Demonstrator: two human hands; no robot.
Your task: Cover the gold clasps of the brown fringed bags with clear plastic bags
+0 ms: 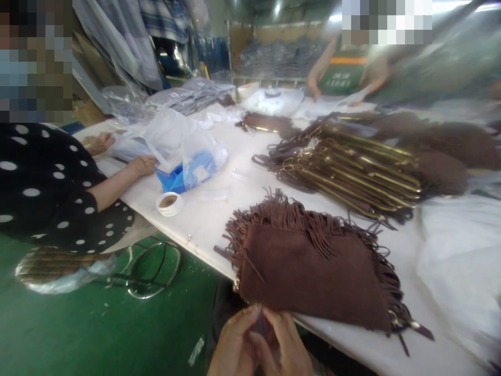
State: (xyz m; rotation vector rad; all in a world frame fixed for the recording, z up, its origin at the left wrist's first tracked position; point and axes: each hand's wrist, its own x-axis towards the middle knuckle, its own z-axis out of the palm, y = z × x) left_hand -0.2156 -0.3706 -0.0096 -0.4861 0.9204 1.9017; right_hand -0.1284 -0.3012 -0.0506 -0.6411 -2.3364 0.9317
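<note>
A brown suede bag [313, 266] with fringe along its edges lies flat at the near edge of the white table [219, 209]. Just below that edge my left hand [235, 344] and my right hand [287, 342] are pressed together, fingers pinched on a small thin thing between them that I cannot make out. Both hands sit close to the bag's near corner, where a gold ring [236, 284] shows.
A pile of brown fringed bags with gold bars [352, 167] fills the table's far right. A person in a dotted black top [50, 193] at the left handles plastic bags [180, 146]. A tape roll [169, 202] lies nearby. Another person [376, 73] works across the table. A metal stool [152, 269] stands on the green floor.
</note>
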